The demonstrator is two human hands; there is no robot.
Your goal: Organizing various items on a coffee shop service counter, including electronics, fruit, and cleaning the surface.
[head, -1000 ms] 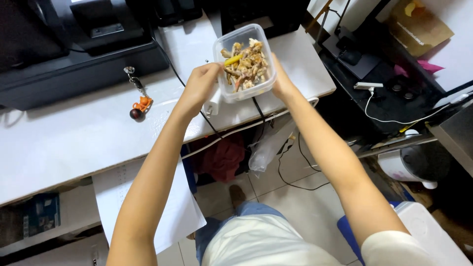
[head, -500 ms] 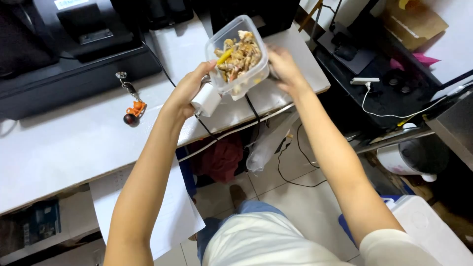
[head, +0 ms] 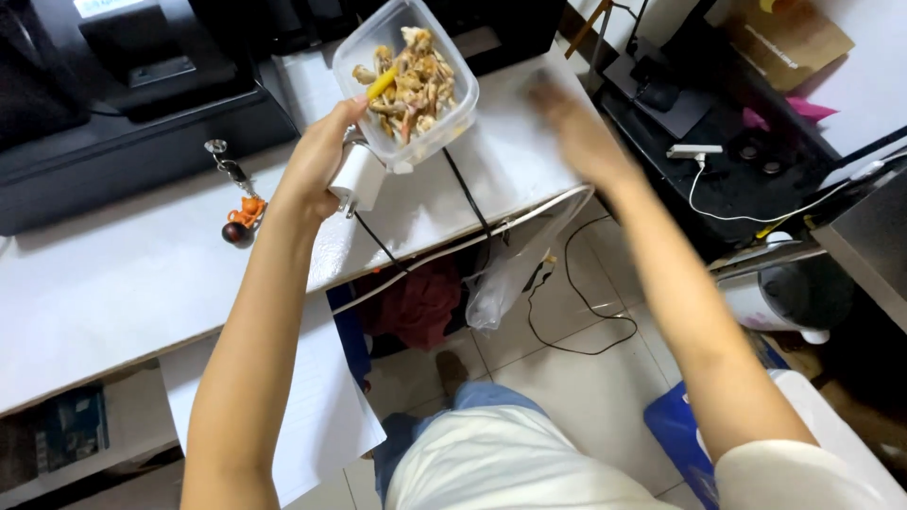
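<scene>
1. Head view: a white counter point(head: 123, 283) fills the left and middle. A black machine point(head: 142, 104) sits along its far edge, at 11 o'clock from the left hand.
2. A white paper sheet point(head: 312, 406) hangs off the counter's near edge at 6 o'clock. A clear plastic bag point(head: 515, 269) hangs from the edge further right.
3. The clear plastic container point(head: 406, 80), lidless and full of brownish food scraps with one yellow piece, sits at 12 o'clock. It is tilted and looks lifted off the counter.
4. The left hand point(head: 316, 170) is clamped on the container's near-left rim, at the tub's 7 o'clock.
5. The right hand point(head: 576, 132) is at the container's 3 o'clock, apart from it and over the counter. It is motion-blurred and I see nothing in it. Whether the fingers are spread or curled I cannot tell.
6. A white plug adapter point(head: 357, 179) with a black cable point(head: 468, 194) touches the left hand's underside. Whether it is gripped or just lying there is unclear.
7. A keyring with an orange charm point(head: 241, 208) lies on the counter at the left hand's 8 o'clock.
8. Judgement: this is a one-handed carry of the open tub. With the tub tilted and full, any further handling calls for levelling it, ideally with a second supporting hand.
</scene>
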